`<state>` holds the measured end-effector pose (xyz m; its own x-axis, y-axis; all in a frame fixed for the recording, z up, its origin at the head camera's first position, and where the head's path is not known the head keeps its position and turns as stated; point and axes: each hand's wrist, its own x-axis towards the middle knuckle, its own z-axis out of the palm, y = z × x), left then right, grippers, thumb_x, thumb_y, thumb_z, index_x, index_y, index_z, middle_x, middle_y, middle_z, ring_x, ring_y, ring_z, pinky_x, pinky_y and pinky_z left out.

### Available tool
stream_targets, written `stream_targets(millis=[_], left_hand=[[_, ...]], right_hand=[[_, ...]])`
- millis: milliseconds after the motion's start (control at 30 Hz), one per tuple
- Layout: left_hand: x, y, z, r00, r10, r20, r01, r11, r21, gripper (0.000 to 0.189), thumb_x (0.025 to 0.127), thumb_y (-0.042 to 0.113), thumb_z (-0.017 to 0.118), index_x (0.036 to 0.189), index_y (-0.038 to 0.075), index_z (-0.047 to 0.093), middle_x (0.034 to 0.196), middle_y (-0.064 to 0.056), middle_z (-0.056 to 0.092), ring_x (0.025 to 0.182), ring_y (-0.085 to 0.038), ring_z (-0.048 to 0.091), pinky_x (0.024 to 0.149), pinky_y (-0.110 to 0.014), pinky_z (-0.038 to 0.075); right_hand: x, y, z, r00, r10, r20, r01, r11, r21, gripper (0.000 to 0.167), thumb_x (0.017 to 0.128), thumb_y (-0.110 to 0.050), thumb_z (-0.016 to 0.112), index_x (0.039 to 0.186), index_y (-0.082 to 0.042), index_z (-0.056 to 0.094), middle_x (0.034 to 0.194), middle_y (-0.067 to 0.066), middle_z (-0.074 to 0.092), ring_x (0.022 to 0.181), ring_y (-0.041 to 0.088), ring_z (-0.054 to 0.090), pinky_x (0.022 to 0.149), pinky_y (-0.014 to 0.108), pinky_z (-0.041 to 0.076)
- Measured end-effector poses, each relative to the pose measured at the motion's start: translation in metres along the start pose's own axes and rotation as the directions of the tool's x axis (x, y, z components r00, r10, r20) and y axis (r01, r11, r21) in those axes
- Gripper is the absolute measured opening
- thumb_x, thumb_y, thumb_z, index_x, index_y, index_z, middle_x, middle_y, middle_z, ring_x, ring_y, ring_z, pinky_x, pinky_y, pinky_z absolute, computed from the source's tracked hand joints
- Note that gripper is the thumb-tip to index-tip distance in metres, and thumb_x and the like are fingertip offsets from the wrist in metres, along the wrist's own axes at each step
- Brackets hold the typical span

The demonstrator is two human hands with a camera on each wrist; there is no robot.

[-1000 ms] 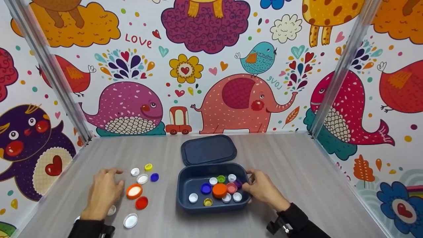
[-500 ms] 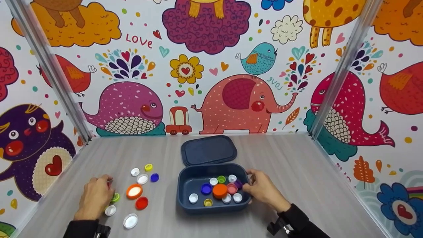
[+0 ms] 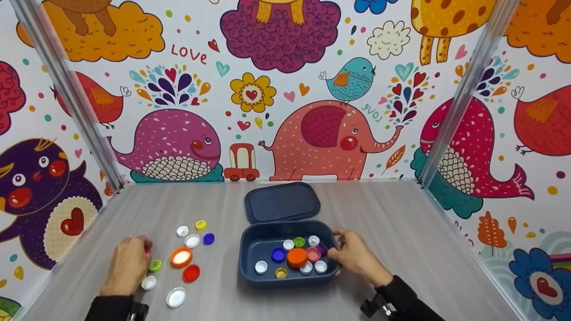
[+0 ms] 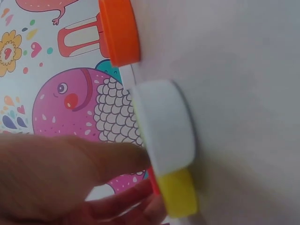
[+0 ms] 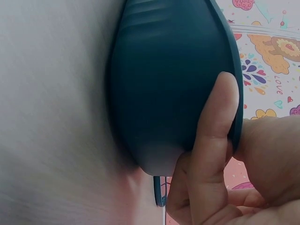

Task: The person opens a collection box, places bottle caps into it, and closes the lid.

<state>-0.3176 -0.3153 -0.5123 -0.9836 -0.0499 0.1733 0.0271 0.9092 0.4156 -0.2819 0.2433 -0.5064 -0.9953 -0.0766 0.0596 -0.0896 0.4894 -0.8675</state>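
Item one, on the far wall (image 3: 285, 82) before you: the word "LOVE" (image 3: 188, 53) in red capitals and small letters mixed, left of centre, beside a small red heart (image 3: 213, 45); your right wrist view shows "LOVE" too, turned sideways. Item two, farther right on that wall: the same word in mirror writing (image 3: 371, 113), teal, under the blue bird (image 3: 353, 80) and left of the elephant's raised trunk (image 3: 392, 136). Item three, marks on your yellow cap (image 3: 201, 224): too small to read.
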Motion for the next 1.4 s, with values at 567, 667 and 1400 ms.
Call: stream_targets(millis=[567,667,1400], left_hand=[[-0.009,0.06,-0.005,0.982,0.132,-0.132,-0.146,0.983,-0.107,0.025,0.099,-0.005,0.077,0.122,-0.015,0.079,0.111,-0.037,0.075,0.105,-0.052,0.073,0.097,-0.069,0.062],[-0.013,0.079,-0.003,0.979,0.158,-0.131,-0.174,0.978,-0.119,0.027,0.098,-0.005,0.081,0.124,-0.014,0.078,0.117,-0.038,0.076,0.109,-0.054,0.073,0.103,-0.07,0.063],[-0.049,0.216,0.046,0.877,0.475,-0.077,-0.481,0.862,-0.163,0.027,0.096,0.001,0.092,0.122,0.007,0.085,0.116,-0.011,0.076,0.106,-0.028,0.072,0.1,-0.052,0.068]], right_hand=[[0.0,0.001,0.0,1.0,-0.007,0.02,0.007,1.0,0.005,0.06,0.087,0.003,0.078,0.145,0.012,0.07,0.081,0.0,0.056,0.058,0.01,0.055,0.051,0.02,0.045],[0.0,0.001,0.0,1.0,-0.012,0.029,0.012,1.0,0.009,0.059,0.087,0.004,0.078,0.145,0.011,0.072,0.08,0.0,0.058,0.058,0.009,0.057,0.05,0.019,0.047],[-0.001,0.001,-0.006,0.998,-0.053,0.039,0.058,0.992,-0.117,0.052,0.091,-0.003,0.083,0.142,0.006,0.077,0.113,0.02,0.085,0.092,0.025,0.083,0.069,0.035,0.07]])
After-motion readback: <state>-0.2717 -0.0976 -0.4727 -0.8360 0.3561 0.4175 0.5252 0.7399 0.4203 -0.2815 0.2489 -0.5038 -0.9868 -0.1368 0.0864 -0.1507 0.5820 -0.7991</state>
